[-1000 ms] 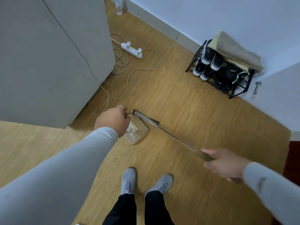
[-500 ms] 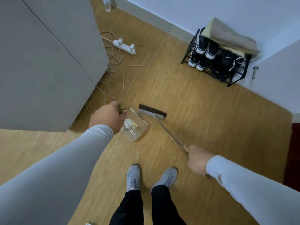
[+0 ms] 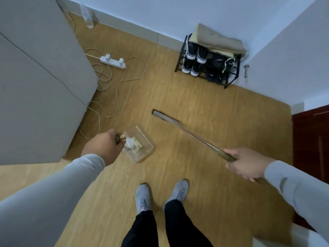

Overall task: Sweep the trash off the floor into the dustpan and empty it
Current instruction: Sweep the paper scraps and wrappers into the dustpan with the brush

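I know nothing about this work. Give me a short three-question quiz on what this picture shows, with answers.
1. True or false: the broom head touches the dustpan.
2. Which hand holds the dustpan: A left, B right?
3. Fill in: the shoe rack stands against the ____.

Key: 1 false, its head is apart from the dustpan. 2 A. 3 wall.
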